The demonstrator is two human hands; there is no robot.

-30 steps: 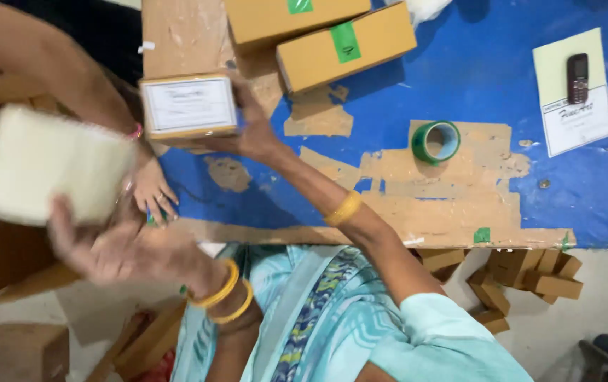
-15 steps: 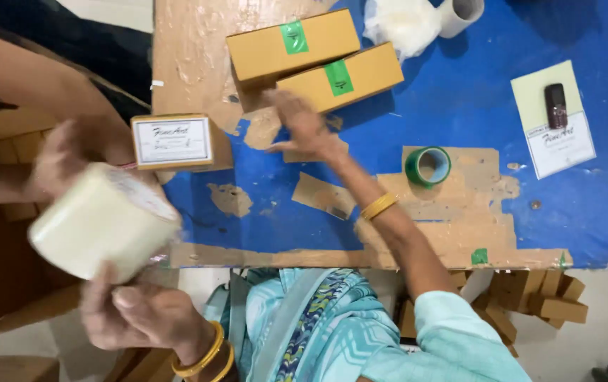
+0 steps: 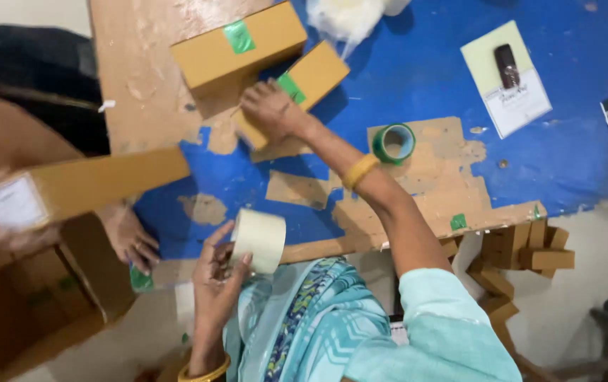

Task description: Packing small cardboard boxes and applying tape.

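My left hand (image 3: 215,279) holds a cream roll of tape (image 3: 258,239) by its side, just off the table's near edge and close to my body. My right hand (image 3: 270,107) reaches across the blue table (image 3: 424,64) and grips the near end of a narrow brown box (image 3: 314,71) sealed with green tape. A larger brown box (image 3: 236,46) with a green tape patch lies right behind it, touching it.
At the left, another person holds a long brown box with a white label (image 3: 84,187) in the air, and their other hand (image 3: 130,240) rests on the table edge. A green tape roll (image 3: 393,143), a paper with a dark phone-like object (image 3: 505,78), a plastic bag (image 3: 350,18) and stacked cardboard pieces (image 3: 523,247) are around.
My left hand brought the cream roll down toward the table's near edge. My right hand went forward onto the narrow brown box. The other person lifted the labelled box off the table to the left.
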